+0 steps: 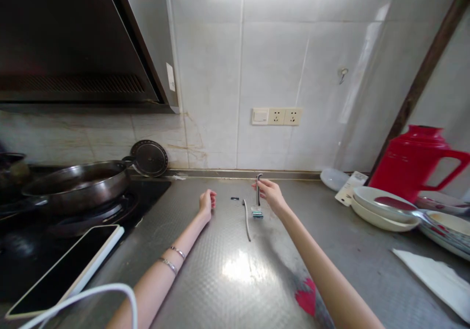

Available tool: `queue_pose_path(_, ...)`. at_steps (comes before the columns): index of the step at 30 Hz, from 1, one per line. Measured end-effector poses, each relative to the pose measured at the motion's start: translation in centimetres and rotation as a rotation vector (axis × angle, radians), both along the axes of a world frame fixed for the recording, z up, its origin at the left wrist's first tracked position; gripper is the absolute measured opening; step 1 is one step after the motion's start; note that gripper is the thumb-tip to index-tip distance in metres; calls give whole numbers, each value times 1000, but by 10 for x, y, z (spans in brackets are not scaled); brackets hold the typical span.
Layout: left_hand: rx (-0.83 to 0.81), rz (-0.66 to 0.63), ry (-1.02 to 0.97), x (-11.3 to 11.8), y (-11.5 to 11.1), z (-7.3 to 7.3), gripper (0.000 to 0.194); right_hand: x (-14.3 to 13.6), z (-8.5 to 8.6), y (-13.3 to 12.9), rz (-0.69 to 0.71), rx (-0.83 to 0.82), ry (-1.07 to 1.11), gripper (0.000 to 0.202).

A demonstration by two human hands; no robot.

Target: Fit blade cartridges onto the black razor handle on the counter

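My right hand (pixel 270 193) pinches a slim dark-and-silver stick (pixel 258 193) with a bent top, held upright over the steel counter; it looks like a razor handle. Just below its lower end is a small teal-and-silver piece (pixel 257 213), resembling a razor head; I cannot tell whether the two are joined. A thin, slightly curved white stick (pixel 247 221) lies to the left. Behind that stick rests a small flat black piece (pixel 235 199). My left hand (pixel 207 201) is on the counter further left, fingers curled, with nothing visible in them.
On the left are a steel pan (pixel 79 184) on the black stove (pixel 147 197), and a phone (pixel 66 270) with a white cable (pixel 110 287). To the right stand a red thermos (pixel 407 160), stacked dishes (pixel 382 219) and a white paper (pixel 433 275). Sockets (pixel 284 116) sit on the tiled wall.
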State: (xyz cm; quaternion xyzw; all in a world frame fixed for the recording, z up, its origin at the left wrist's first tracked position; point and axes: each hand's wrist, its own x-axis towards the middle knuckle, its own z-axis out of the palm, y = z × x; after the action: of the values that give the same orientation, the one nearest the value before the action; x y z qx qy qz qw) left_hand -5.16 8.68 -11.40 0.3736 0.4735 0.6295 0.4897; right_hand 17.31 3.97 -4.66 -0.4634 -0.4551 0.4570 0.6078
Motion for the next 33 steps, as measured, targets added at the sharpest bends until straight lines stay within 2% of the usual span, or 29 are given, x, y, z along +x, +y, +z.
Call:
queue_pose_path(5,66,-248,141,15,-10,25,14,2,-1,-5,-82,122,-108,33)
queue_pose_path(8,188,-452,249,31,-21,36,30,-5,-2,-6,-100,166,-137,31)
queue_pose_path(12,327,-622,358,52,-37,42,46,-18,-8,-11,-79,196,-166,26)
queue_pose_path(16,364,-721,358,61,-45,46,34,-29,-13,-14,-72,206,-197,20)
queue_pose_path(19,336,-729,366,59,-43,51,21,-28,-12,-16,-35,217,-207,26)
queue_pose_path(21,325,-678,379,55,-41,54,17,-22,-11,-17,-21,219,-240,35)
queue_pose_path(24,331,-579,396,45,-36,60,12,-11,-13,-16,-115,160,-458,39)
queue_pose_path(26,325,-543,380,40,-33,64,11,-6,-19,-15,-161,108,-614,36)
queue_pose_path(33,261,-483,313,31,-30,74,10,-24,-50,-25,-82,4,-962,18)
